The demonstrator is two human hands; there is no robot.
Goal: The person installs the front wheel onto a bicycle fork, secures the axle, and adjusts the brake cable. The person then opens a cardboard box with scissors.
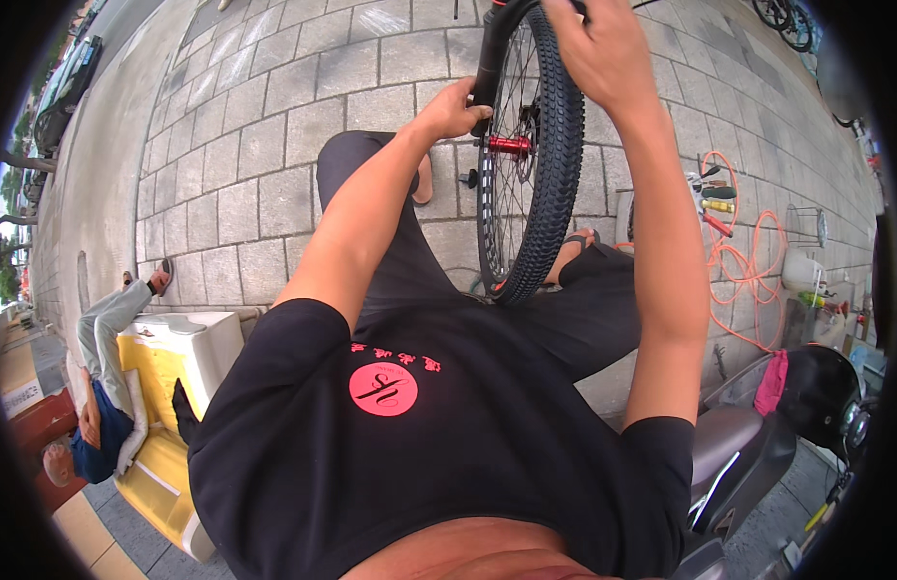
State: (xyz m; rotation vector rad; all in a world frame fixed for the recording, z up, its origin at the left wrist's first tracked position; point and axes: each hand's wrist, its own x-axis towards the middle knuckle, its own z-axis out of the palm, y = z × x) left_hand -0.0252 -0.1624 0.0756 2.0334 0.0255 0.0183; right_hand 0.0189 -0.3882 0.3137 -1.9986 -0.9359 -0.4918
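A bicycle wheel with a knobbly black tyre (561,167) stands between my legs. A red hub (510,146), spokes and a disc rotor sit at its middle. My left hand (452,110) is closed around the lower end of a black fork leg (492,61), just above the hub. Whether the axle is seated in the fork end, I cannot tell. My right hand (608,54) is at the far top of the tyre, beside the fork's upper part. The top picture edge cuts off some of its fingers, so its grip is unclear. On the paving near the hub appears a small black part (468,177).
To the right lie screwdrivers and other hand tools (718,205) and a looped orange hose (756,283). A motor scooter (738,442) stands close behind on the right. At left, a person (104,428) sits on a yellow and white seat (154,457).
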